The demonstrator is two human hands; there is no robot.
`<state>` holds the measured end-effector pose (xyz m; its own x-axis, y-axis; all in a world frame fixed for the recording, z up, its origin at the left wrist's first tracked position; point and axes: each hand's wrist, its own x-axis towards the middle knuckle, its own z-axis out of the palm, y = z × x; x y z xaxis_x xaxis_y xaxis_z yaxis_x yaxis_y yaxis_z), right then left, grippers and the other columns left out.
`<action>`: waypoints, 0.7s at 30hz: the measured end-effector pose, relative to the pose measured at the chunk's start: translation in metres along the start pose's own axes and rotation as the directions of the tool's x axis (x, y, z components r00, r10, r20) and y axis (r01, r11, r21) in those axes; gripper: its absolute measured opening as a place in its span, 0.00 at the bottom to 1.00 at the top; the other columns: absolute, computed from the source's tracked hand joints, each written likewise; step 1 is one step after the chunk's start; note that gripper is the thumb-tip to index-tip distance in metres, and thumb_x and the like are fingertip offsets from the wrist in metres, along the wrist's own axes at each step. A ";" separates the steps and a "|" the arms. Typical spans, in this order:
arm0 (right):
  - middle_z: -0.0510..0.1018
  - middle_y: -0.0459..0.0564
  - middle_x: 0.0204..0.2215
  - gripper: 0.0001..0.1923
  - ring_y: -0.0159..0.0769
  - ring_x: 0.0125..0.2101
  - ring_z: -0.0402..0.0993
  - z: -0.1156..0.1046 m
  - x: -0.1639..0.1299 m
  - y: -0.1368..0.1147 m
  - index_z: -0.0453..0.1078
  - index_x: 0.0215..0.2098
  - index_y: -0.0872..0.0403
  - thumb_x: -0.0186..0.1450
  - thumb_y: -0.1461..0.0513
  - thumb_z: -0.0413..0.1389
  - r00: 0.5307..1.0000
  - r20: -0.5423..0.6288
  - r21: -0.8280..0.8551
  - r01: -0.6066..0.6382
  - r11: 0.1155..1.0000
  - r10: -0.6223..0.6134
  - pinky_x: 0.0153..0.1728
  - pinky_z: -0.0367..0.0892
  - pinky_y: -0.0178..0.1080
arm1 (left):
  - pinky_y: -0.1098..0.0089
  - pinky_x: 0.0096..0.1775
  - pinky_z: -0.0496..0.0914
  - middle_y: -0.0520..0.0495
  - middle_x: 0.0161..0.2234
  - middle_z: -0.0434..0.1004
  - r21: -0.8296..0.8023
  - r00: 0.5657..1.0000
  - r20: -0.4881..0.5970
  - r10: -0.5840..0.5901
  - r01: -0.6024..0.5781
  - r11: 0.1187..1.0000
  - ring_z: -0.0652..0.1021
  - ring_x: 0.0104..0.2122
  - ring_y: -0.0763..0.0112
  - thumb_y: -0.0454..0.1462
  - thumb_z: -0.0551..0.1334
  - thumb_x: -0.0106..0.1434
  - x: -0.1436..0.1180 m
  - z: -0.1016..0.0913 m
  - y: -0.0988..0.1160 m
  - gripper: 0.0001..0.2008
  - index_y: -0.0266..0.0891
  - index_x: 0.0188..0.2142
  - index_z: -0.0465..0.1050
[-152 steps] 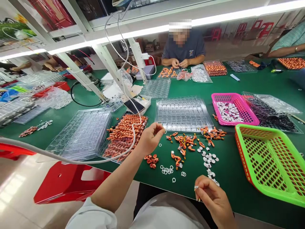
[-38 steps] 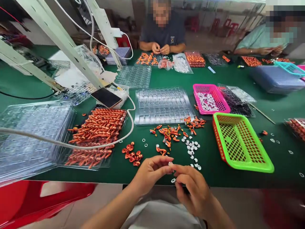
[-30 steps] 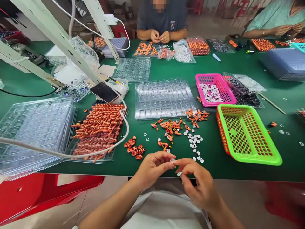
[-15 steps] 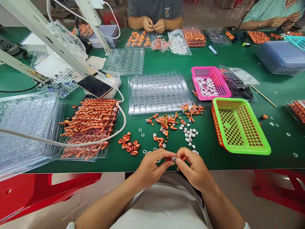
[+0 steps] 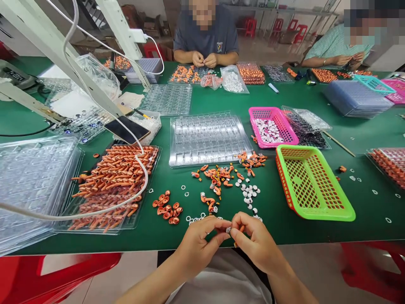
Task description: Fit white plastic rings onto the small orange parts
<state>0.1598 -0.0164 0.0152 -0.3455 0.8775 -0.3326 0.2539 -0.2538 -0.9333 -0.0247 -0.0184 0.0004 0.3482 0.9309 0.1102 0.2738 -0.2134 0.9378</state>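
Note:
My left hand [image 5: 199, 242] and my right hand [image 5: 255, 242] meet at the table's near edge, fingertips pinched together. Between them is a small orange piece with a silvery end [image 5: 228, 230]. The left thumb and index finger close on the silvery end, while the right fingers grip the orange body, mostly hidden. Just beyond lie curved orange pieces [image 5: 209, 202], a looser pile of orange pieces with yellow tips [image 5: 221, 174] and white discs [image 5: 249, 192]. Orange cups [image 5: 167, 209] and thin white rings [image 5: 195, 218] sit to the left of these.
At right stands a green basket [image 5: 316, 213], with a pink basket [image 5: 292, 137] of white discs behind it. A clear tray [image 5: 207, 139] lies mid-table. Orange parts fill a tray [image 5: 110, 177] at left, crossed by a white cable [image 5: 144, 181]. Two people work across the table.
The view has tilted upward, so the table sits lower in the picture and more of the room shows. Both hands keep pinching the small piece, with little visible finger movement.

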 end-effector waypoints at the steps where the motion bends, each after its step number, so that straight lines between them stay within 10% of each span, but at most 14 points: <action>1: 0.69 0.42 0.22 0.09 0.31 0.24 0.66 0.000 0.001 0.000 0.62 0.28 0.53 0.66 0.61 0.51 1.000 0.001 0.009 -0.008 1.000 0.008 0.26 0.60 0.33 | 0.75 0.38 0.72 0.52 0.34 0.83 -0.006 1.000 -0.005 -0.022 0.022 1.000 0.81 0.34 0.72 0.30 0.64 0.63 0.000 0.000 0.000 0.09 0.43 0.42 0.78; 8: 0.67 0.42 0.24 0.07 0.31 0.25 0.63 0.004 0.002 0.002 0.62 0.27 0.53 0.64 0.62 0.52 0.999 -0.051 -0.025 0.009 1.000 -0.010 0.26 0.59 0.33 | 0.75 0.37 0.72 0.52 0.32 0.82 -0.017 0.994 0.014 -0.106 0.107 0.994 0.80 0.32 0.73 0.31 0.64 0.63 -0.001 0.002 0.002 0.07 0.43 0.40 0.79; 21: 0.71 0.44 0.25 0.08 0.30 0.25 0.67 0.001 -0.003 0.008 0.64 0.29 0.53 0.65 0.61 0.54 1.000 -0.004 0.065 0.011 0.998 -0.011 0.25 0.61 0.32 | 0.73 0.36 0.73 0.49 0.33 0.82 0.004 0.997 -0.006 0.075 -0.075 0.997 0.80 0.31 0.71 0.31 0.63 0.64 0.000 0.000 0.003 0.07 0.41 0.41 0.77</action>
<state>0.1624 -0.0213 0.0084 -0.3444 0.8819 -0.3218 0.1908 -0.2698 -0.9438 -0.0240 -0.0194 0.0029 0.3624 0.9141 0.1819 0.2507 -0.2836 0.9256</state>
